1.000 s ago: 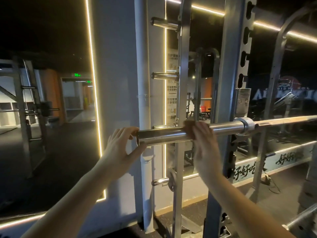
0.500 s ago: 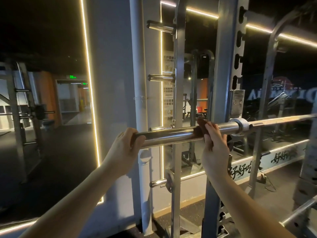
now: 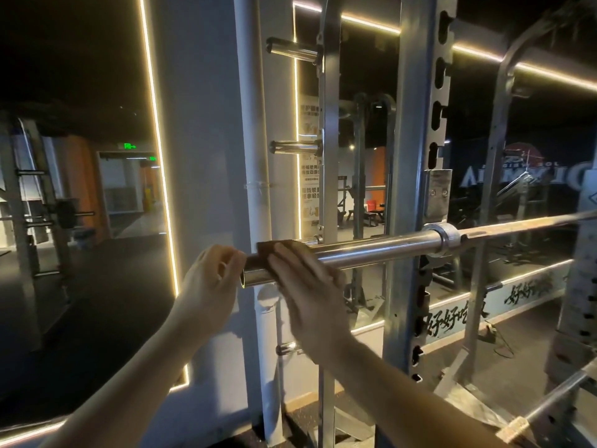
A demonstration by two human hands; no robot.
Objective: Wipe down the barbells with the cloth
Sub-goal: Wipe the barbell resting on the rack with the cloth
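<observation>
A chrome barbell [image 3: 387,250] lies level across a steel rack, its thin rusty shaft running off to the right past a collar [image 3: 447,237]. My right hand [image 3: 307,286] holds a dark brown cloth [image 3: 274,247] wrapped over the sleeve close to its left end, fingers draped over the top. My left hand [image 3: 210,282] sits at the very end of the sleeve with its fingers curled on the top edge; the sleeve's open end face shows beside the palm.
The rack's perforated upright [image 3: 410,156] stands just right of my hands. Chrome plate pegs [image 3: 294,147] jut out above the bar beside a white pipe [image 3: 255,124]. Another bar [image 3: 555,399] slants at the lower right. Mirrors and lit strips line the wall.
My right hand slid the cloth left along the sleeve, from near the collar to the sleeve's end. My left hand shifted back from a full grip to the tip of the sleeve.
</observation>
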